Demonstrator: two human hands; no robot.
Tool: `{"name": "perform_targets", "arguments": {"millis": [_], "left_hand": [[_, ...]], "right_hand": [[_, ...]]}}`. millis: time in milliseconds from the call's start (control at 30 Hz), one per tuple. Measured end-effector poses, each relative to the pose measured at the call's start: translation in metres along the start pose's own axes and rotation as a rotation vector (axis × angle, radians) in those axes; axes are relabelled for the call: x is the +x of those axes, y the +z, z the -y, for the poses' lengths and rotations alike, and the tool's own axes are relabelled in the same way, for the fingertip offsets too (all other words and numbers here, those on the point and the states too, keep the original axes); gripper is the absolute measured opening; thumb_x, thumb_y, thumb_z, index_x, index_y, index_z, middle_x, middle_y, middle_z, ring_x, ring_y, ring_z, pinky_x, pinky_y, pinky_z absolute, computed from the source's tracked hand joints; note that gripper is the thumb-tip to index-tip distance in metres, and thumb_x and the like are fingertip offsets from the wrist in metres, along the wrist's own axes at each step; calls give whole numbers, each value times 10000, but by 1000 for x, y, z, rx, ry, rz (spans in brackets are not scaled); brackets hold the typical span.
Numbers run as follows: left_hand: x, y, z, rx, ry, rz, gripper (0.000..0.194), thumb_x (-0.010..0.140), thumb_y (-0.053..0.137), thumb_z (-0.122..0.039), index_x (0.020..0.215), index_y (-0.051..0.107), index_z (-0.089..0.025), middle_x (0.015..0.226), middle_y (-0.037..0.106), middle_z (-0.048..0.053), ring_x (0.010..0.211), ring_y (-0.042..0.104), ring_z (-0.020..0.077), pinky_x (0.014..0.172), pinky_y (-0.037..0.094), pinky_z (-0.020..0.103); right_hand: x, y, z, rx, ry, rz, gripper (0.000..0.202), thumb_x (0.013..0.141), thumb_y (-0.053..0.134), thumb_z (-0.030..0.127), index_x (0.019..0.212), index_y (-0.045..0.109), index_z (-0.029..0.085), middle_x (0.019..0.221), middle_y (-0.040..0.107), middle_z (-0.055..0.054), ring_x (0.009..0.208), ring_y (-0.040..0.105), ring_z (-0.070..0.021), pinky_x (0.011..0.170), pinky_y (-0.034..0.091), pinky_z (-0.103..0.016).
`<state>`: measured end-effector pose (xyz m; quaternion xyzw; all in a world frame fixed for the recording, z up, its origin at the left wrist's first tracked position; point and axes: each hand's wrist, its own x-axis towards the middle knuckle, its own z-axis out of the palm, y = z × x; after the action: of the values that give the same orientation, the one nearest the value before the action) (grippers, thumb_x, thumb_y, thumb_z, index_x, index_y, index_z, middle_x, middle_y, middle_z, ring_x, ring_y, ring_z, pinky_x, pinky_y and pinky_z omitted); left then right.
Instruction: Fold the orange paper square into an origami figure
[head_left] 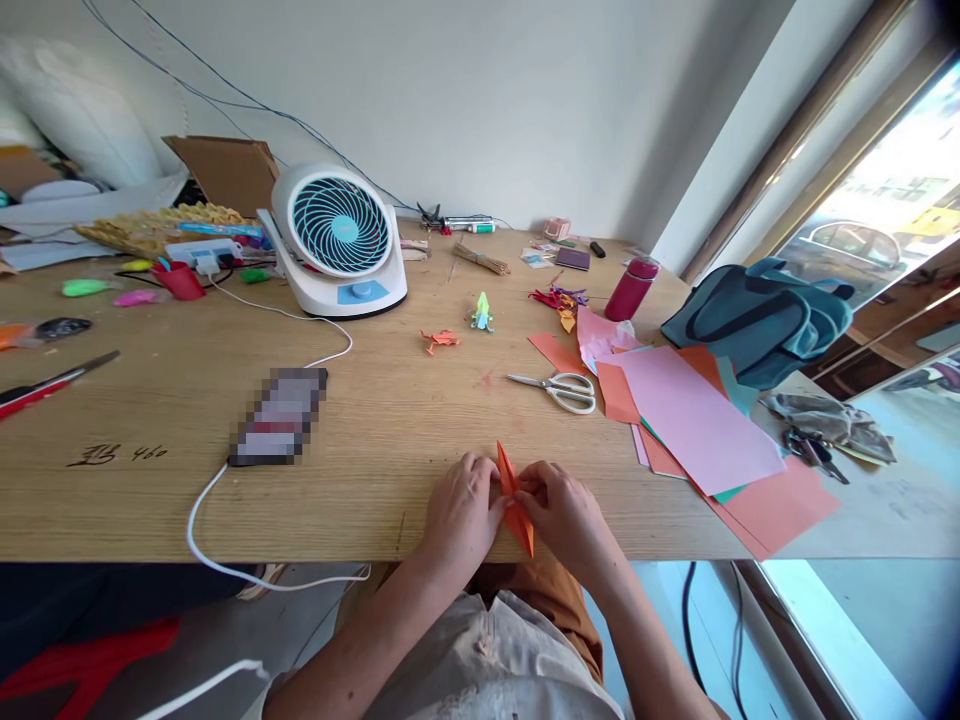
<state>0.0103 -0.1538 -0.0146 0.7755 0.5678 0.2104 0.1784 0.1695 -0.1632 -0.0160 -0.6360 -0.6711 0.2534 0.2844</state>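
Observation:
Near the front edge of the wooden table (360, 500), a narrow folded orange paper (507, 465) with pointed ends is pinched between both hands. My left hand (466, 505) is closed on its left side, thumb and fingertips at the middle of the piece. On the other side my right hand (559, 505) grips it the same way. The fingers hide the paper's middle. Beyond the hands lie white-handled scissors (571, 392). Farther back are an orange folded paper figure (440, 340) and a green-and-blue one (482, 313).
Coloured paper sheets (697, 415) spread to the right, beside a teal bag (757, 315) and a red bottle (631, 290). A white fan (341, 240) stands back left. A phone (279, 415) with a white cable lies left, past it a knife (60, 383).

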Motion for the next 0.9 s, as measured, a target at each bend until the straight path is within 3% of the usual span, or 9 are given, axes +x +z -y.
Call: {"name": "perform_targets", "arguments": {"millis": [100,233,333,433,533,600,733,833,900], "left_hand": [[-4,1,0,-118,-8,-40,147,826,661,-112,875,555,-200,937,651,36,881,630,214,796,497,351],[-1,-2,-3,-485,-64,-11,131,816,623,-84,826,558,-198,826,674,0,758,641,159,722,486,273],[11,-8,-5,-750,-83,-2,123,801,633,-113,867,561,-188,774,663,-11,730,639,140,685,480,235],[32,-19,-5,-945,-64,98,226,798,686,-210,1002,596,-172,724,649,-22,693,621,135,675,473,231],[58,-33,-6,-1030,11,141,207,789,730,-331,840,641,-151,736,643,-5,696,583,126,681,454,228],[75,-45,-8,-1031,75,96,282,759,766,-379,719,608,-148,704,609,-16,668,534,111,645,423,216],[108,-65,-18,-1002,173,-6,357,725,799,-425,664,586,-145,638,552,-38,614,447,89,590,365,206],[132,-71,-26,-1067,142,-73,395,641,862,-416,635,574,-145,633,546,-41,634,436,89,601,355,202],[145,-69,-27,-1152,86,-38,446,594,882,-443,628,547,-150,638,536,-44,636,429,84,597,350,197]], "right_hand": [[-4,-5,1,55,13,27,77,829,570,199,871,634,198,842,696,-43,747,640,-186,668,449,-286],[-5,-10,1,408,49,68,152,820,633,344,844,602,197,802,677,-31,717,626,-173,650,483,-283],[4,-16,1,668,60,90,321,752,728,477,808,597,189,771,656,-23,710,609,-165,660,494,-288],[20,-28,7,817,65,103,394,682,806,510,746,606,176,703,622,2,646,553,-130,624,450,-266],[41,-42,16,872,16,110,394,672,833,492,717,606,173,672,594,19,615,498,-104,593,402,-245],[57,-52,22,879,-43,123,391,675,839,487,707,607,174,684,596,14,627,491,-105,599,395,-247],[92,-68,29,822,-146,130,396,689,828,511,716,608,182,664,561,23,609,452,-102,581,368,-249],[122,-78,28,772,-200,125,420,710,795,555,737,597,186,677,551,26,598,430,-96,565,338,-246],[137,-80,24,749,-227,139,454,681,802,581,728,588,183,681,553,21,610,444,-104,573,342,-253]]}}
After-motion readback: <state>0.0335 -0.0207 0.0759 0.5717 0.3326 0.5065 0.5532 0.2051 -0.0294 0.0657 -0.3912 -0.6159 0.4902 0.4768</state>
